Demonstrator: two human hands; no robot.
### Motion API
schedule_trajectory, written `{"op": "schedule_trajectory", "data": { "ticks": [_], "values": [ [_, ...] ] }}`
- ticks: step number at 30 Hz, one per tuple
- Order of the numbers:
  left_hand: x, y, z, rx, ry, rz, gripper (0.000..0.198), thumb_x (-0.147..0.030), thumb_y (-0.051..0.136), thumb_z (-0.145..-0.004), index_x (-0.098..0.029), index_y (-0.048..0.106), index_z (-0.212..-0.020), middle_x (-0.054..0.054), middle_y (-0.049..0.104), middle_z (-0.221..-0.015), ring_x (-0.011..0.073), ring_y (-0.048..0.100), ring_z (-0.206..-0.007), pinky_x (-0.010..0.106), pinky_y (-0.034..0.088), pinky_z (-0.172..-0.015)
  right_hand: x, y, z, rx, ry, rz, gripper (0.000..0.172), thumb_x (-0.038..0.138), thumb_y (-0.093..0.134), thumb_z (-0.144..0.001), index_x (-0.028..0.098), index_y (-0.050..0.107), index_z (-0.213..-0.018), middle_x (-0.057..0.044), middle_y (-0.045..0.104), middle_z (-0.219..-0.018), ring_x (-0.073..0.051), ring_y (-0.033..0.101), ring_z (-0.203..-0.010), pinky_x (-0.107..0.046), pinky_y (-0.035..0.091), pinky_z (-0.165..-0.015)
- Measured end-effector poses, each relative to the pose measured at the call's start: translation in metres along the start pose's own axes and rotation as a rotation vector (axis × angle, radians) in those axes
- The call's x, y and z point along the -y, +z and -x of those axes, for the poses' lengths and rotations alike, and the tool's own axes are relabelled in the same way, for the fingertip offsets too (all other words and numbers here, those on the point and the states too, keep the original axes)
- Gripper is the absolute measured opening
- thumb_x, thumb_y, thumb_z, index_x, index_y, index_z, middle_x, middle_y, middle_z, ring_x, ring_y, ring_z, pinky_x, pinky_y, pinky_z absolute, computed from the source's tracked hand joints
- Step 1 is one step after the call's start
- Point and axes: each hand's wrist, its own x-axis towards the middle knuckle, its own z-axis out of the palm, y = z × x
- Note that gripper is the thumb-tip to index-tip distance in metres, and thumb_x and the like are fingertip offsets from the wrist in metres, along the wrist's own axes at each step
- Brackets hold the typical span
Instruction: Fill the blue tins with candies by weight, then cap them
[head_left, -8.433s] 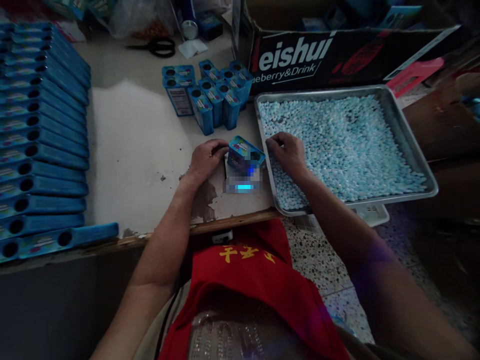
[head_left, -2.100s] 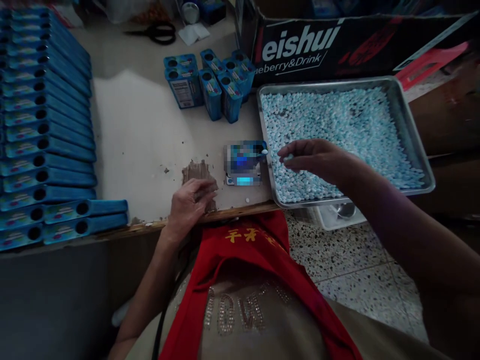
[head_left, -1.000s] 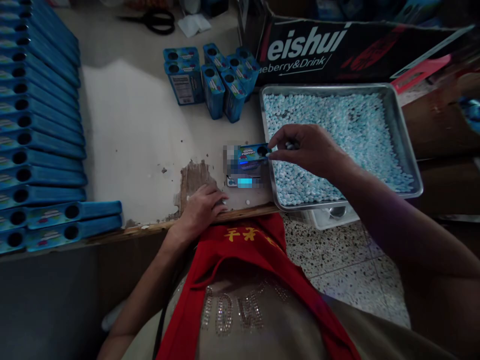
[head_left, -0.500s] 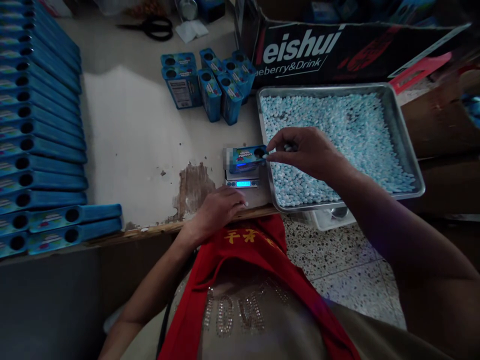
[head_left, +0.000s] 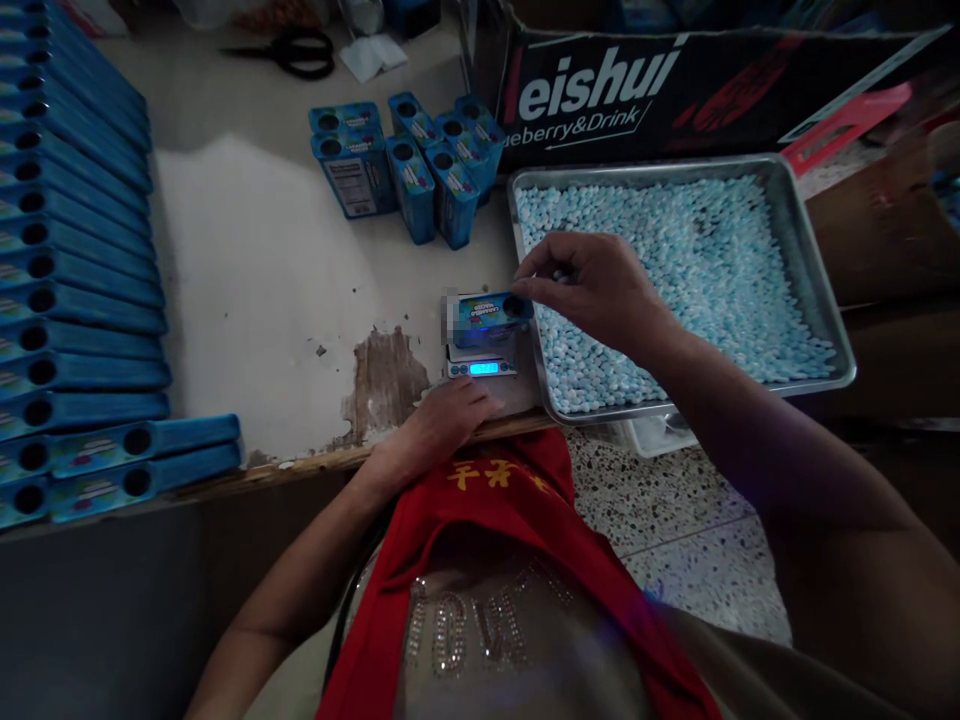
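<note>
A blue candy box (head_left: pixel 484 312) with a round hole in its top sits on a small digital scale (head_left: pixel 481 368) whose display glows blue. My right hand (head_left: pixel 592 285) is above the box's right end, thumb and index fingertip pinched at the hole. Small candies show in its curled fingers; the fingertips partly hide the hole. Just below the scale, my left hand (head_left: pixel 450 415) rests at the table edge, fingers loosely stretched to the right. To the right of the scale, a metal tray (head_left: pixel 806 235) holds a layer of pale blue and white candies (head_left: pixel 675 290).
Several similar blue boxes (head_left: pixel 412 180) stand behind the scale, and a long row of them (head_left: pixel 97 320) lines the left. Black scissors (head_left: pixel 300 52) lie at the back. A black carton (head_left: pixel 600 95) stands behind the tray. The table's front edge (head_left: pixel 315 460) is worn wood.
My right fingertips have moved slightly left onto the box's hole; the white candy between them is no longer visible. My left hand has barely moved. The whole view has shifted slightly.
</note>
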Motion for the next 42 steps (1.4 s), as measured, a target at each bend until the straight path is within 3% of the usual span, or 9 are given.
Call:
{"op": "schedule_trajectory", "data": {
  "ticks": [6,13,17,21,25,30,34,38,42],
  "values": [
    [-0.002,-0.004,-0.005,0.095,0.011,-0.042,0.016,-0.008,0.067,-0.11,-0.017,0.08,-0.115,0.009,0.076,-0.112,0.0262,0.069,-0.109,0.037,0.055,-0.096,-0.029,-0.011,0.007,-0.018,0.032,0.001,0.008,0.028,0.078,-0.094,0.025,0.081,-0.1,-0.005,0.075,-0.086,-0.024,0.064,-0.08,-0.039,0.049,-0.072],
    [-0.011,-0.009,-0.001,0.054,0.021,-0.116,0.016,-0.005,0.064,-0.11,-0.014,0.077,-0.112,0.011,0.077,-0.11,0.0265,0.072,-0.105,0.038,0.06,-0.094,-0.088,-0.018,0.03,0.201,0.267,-0.02,0.013,0.02,0.07,-0.088,0.023,0.079,-0.096,-0.003,0.077,-0.078,-0.024,0.074,-0.076,-0.034,0.052,-0.071],
    [-0.015,-0.022,0.01,-0.213,-0.028,-0.046,0.015,-0.009,0.064,-0.113,-0.015,0.077,-0.112,0.007,0.078,-0.106,0.021,0.075,-0.099,0.032,0.064,-0.089,-0.102,-0.017,0.037,0.235,0.33,-0.081,0.012,0.032,0.08,-0.093,0.024,0.083,-0.102,-0.004,0.078,-0.074,-0.025,0.078,-0.074,-0.036,0.057,-0.071],
    [-0.013,-0.07,-0.002,-0.454,-0.144,-0.106,0.013,-0.023,0.069,-0.115,-0.024,0.079,-0.123,0.004,0.081,-0.11,0.0182,0.076,-0.101,0.031,0.065,-0.094,-0.105,-0.011,0.035,0.219,0.328,-0.114,0.018,0.038,0.087,-0.091,0.022,0.084,-0.099,-0.003,0.075,-0.07,-0.023,0.075,-0.067,-0.035,0.056,-0.068],
    [-0.001,-0.121,-0.048,-0.368,-0.096,-0.268,0.018,-0.019,0.064,-0.116,-0.02,0.082,-0.117,0.007,0.079,-0.109,0.0225,0.075,-0.107,0.035,0.064,-0.098,-0.102,-0.005,0.034,0.192,0.258,-0.103,0.009,0.029,0.084,-0.089,0.022,0.084,-0.095,-0.002,0.075,-0.068,-0.022,0.074,-0.065,-0.034,0.053,-0.065],
    [0.007,-0.135,-0.092,-0.121,-0.009,-0.316,0.026,-0.007,0.058,-0.111,-0.016,0.081,-0.119,0.01,0.078,-0.114,0.0255,0.076,-0.113,0.037,0.065,-0.098,-0.105,-0.01,0.044,0.144,0.229,-0.112,0.005,0.026,0.084,-0.089,0.024,0.086,-0.092,-0.003,0.075,-0.069,-0.024,0.075,-0.07,-0.036,0.054,-0.067],
    [0.008,-0.142,-0.085,-0.237,-0.102,-0.291,0.033,-0.017,0.058,-0.116,-0.022,0.076,-0.143,0.009,0.079,-0.133,0.0261,0.077,-0.123,0.041,0.065,-0.107,-0.111,-0.016,0.052,0.14,0.272,-0.154,0.01,0.032,0.082,-0.093,0.024,0.086,-0.098,-0.003,0.076,-0.07,-0.023,0.075,-0.068,-0.036,0.056,-0.067],
    [0.018,-0.154,-0.063,-0.393,-0.23,-0.265,0.024,-0.033,0.065,-0.117,-0.028,0.079,-0.136,0.006,0.082,-0.129,0.0257,0.079,-0.12,0.04,0.064,-0.109,-0.113,-0.024,0.052,0.121,0.28,-0.051,0.016,0.029,0.077,-0.095,0.023,0.088,-0.105,-0.005,0.078,-0.075,-0.025,0.076,-0.072,-0.036,0.055,-0.069],
    [0.017,-0.147,-0.058,-0.359,-0.23,-0.268,0.028,-0.035,0.077,-0.111,-0.023,0.079,-0.136,0.009,0.082,-0.128,0.0287,0.078,-0.122,0.042,0.062,-0.109,-0.108,-0.028,0.045,0.107,0.285,0.023,0.021,0.024,0.073,-0.094,0.022,0.09,-0.107,-0.005,0.08,-0.078,-0.026,0.077,-0.075,-0.036,0.054,-0.07]
  ]
}}
